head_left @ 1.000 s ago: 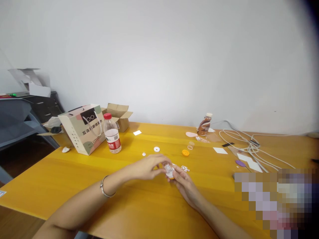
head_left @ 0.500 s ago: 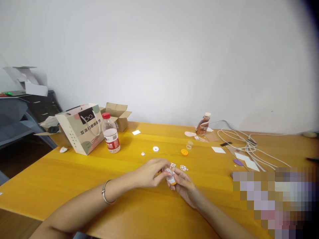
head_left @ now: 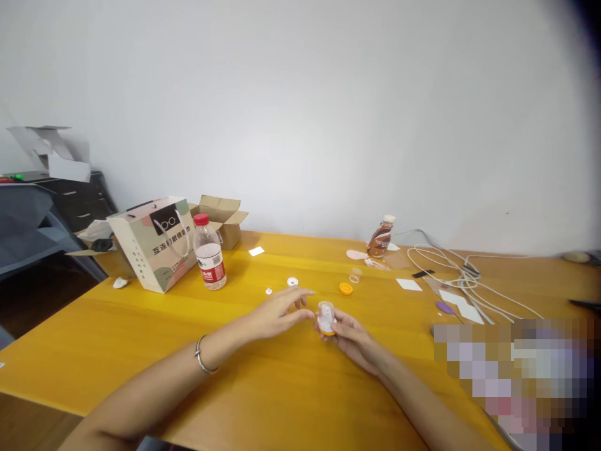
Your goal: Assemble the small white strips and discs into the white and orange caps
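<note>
My right hand (head_left: pixel 353 335) rests on the yellow table (head_left: pixel 263 382) and grips a small clear container with an orange base (head_left: pixel 325 317), with white bits inside. My left hand (head_left: pixel 278 311), a silver bangle (head_left: pixel 202 355) on its wrist, lies just left of the container with fingers stretched out and apart, not touching it. An orange cap (head_left: pixel 346 288), a clear ring (head_left: pixel 355 275), a white disc (head_left: pixel 292 282) and a tiny white piece (head_left: pixel 268 290) lie on the table beyond the hands.
A water bottle with a red cap (head_left: pixel 209 254), a paper gift bag (head_left: pixel 154 241) and a cardboard box (head_left: pixel 225 216) stand at the far left. A brown drink bottle (head_left: pixel 380 237), white cables (head_left: pixel 464 275), paper slips and a purple piece (head_left: pixel 444 307) lie right.
My left hand has let go of the container and opened, drawing slightly left. The right hand still holds the container, now more upright. The white cut-out pieces near the hands are no longer visible.
</note>
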A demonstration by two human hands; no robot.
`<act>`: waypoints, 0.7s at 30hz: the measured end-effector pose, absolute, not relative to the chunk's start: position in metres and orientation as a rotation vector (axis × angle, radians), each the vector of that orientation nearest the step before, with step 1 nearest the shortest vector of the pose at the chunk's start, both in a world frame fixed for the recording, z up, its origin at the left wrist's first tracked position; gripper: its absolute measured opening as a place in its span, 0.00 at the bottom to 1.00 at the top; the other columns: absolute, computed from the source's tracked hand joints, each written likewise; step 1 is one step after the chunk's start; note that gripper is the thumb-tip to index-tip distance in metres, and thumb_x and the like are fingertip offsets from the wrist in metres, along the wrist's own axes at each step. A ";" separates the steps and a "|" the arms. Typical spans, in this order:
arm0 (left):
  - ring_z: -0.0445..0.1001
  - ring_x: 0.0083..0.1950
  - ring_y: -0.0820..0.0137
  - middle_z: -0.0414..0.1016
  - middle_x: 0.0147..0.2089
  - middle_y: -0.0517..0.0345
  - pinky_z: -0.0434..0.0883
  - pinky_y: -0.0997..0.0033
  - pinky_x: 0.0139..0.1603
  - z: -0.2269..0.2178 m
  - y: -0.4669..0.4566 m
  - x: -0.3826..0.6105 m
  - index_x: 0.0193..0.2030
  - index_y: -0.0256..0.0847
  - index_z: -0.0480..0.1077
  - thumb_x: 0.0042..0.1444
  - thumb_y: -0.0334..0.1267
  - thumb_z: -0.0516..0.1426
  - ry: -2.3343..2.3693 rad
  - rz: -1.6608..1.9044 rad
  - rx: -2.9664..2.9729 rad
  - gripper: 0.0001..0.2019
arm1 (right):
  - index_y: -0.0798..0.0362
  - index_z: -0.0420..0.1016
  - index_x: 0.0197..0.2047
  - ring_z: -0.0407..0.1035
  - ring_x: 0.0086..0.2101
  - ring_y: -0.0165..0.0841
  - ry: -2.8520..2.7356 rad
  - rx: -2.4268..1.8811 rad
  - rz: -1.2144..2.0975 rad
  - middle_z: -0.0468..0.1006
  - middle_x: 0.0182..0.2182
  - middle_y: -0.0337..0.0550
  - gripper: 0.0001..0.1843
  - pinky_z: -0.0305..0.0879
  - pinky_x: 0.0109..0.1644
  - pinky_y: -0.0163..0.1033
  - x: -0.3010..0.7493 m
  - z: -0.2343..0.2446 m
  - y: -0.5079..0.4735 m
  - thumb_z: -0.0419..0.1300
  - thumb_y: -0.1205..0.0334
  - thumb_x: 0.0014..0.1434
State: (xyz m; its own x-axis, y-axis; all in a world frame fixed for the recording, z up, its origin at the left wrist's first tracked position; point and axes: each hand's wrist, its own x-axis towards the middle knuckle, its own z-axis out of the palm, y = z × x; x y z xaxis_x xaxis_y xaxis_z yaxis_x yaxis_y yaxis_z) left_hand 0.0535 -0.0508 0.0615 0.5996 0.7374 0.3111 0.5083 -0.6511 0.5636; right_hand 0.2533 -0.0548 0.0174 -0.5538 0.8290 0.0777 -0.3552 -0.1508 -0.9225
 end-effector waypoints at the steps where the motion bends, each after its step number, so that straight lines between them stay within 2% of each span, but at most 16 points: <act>1: 0.65 0.44 0.70 0.67 0.44 0.54 0.62 0.71 0.47 0.058 -0.049 0.049 0.54 0.42 0.57 0.56 0.45 0.48 1.020 0.753 2.427 0.19 | 0.53 0.69 0.38 0.66 0.33 0.32 -1.260 -0.637 1.749 0.73 0.33 0.44 0.15 0.58 0.37 0.37 0.256 0.016 -0.050 0.62 0.57 0.47; 5: 0.64 0.46 0.68 0.67 0.44 0.52 0.59 0.67 0.50 0.040 -0.037 0.024 0.51 0.41 0.60 0.57 0.41 0.47 1.177 0.812 2.513 0.16 | 0.51 0.68 0.37 0.67 0.39 0.37 -1.178 -0.927 1.254 0.73 0.37 0.44 0.16 0.60 0.40 0.40 0.280 0.006 -0.019 0.62 0.54 0.45; 9: 0.65 0.43 0.67 0.68 0.39 0.51 0.61 0.67 0.47 0.021 -0.016 -0.004 0.43 0.38 0.65 0.57 0.37 0.46 1.394 0.838 2.454 0.12 | 0.54 0.65 0.39 0.67 0.36 0.37 -1.363 -1.428 0.460 0.73 0.36 0.47 0.20 0.61 0.39 0.42 0.322 -0.012 0.018 0.55 0.48 0.46; 13: 0.67 0.37 0.71 0.70 0.36 0.54 0.64 0.73 0.40 0.011 -0.005 -0.014 0.37 0.36 0.68 0.53 0.37 0.50 1.333 0.704 2.352 0.09 | 0.56 0.68 0.32 0.62 0.39 0.45 -1.355 -1.641 0.251 0.71 0.34 0.51 0.20 0.53 0.45 0.52 0.352 -0.024 0.036 0.57 0.49 0.40; 15: 0.68 0.35 0.72 0.70 0.35 0.55 0.64 0.75 0.38 0.009 -0.004 -0.012 0.36 0.36 0.68 0.52 0.37 0.51 1.254 0.647 2.350 0.08 | 0.56 0.69 0.32 0.61 0.40 0.47 -1.348 -1.730 0.195 0.71 0.34 0.51 0.19 0.51 0.46 0.54 0.358 -0.027 0.039 0.57 0.50 0.40; 21: 0.66 0.42 0.67 0.68 0.39 0.53 0.62 0.68 0.46 0.000 0.002 -0.014 0.38 0.38 0.67 0.53 0.35 0.50 1.479 0.807 2.358 0.08 | 0.54 0.69 0.37 0.59 0.42 0.52 -1.310 -1.914 0.135 0.70 0.37 0.54 0.19 0.52 0.42 0.55 0.362 -0.029 0.043 0.55 0.51 0.44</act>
State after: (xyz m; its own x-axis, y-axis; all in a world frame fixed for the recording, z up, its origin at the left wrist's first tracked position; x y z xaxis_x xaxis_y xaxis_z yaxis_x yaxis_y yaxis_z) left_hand -0.0142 0.0021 -0.0001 0.3342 0.8854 0.3231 0.7509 -0.4574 0.4765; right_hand 0.3620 0.0426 -0.0294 0.4588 0.8247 0.3309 0.7396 -0.1480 -0.6566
